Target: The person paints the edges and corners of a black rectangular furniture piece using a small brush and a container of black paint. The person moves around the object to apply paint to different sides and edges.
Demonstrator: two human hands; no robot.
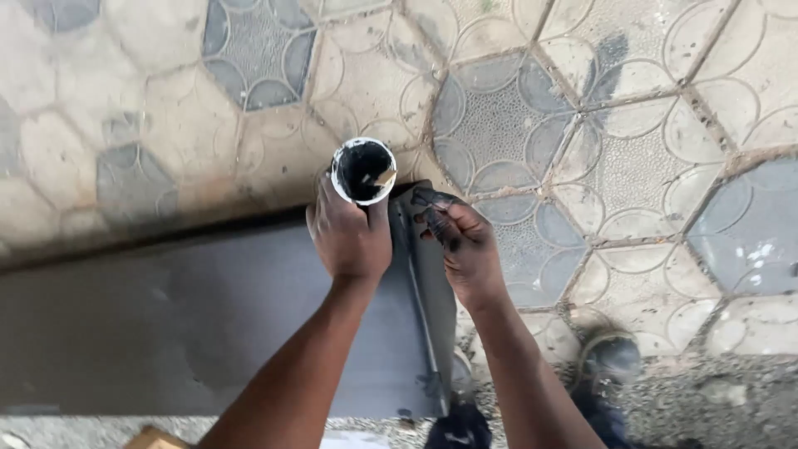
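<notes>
Black paint hides cup [363, 170] depths, left hand [349, 237] wrapping its sides

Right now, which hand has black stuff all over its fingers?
The right hand: its fingers are smeared black and hold nothing. The left hand looks cleaner and grips the small white can of black paste.

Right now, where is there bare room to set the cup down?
Free: the grey flat panel left of the left hand, and the hexagonal paving right of the right hand. Crowded: the panel's top right corner, where both hands meet around the small white cup of black paint.
</notes>
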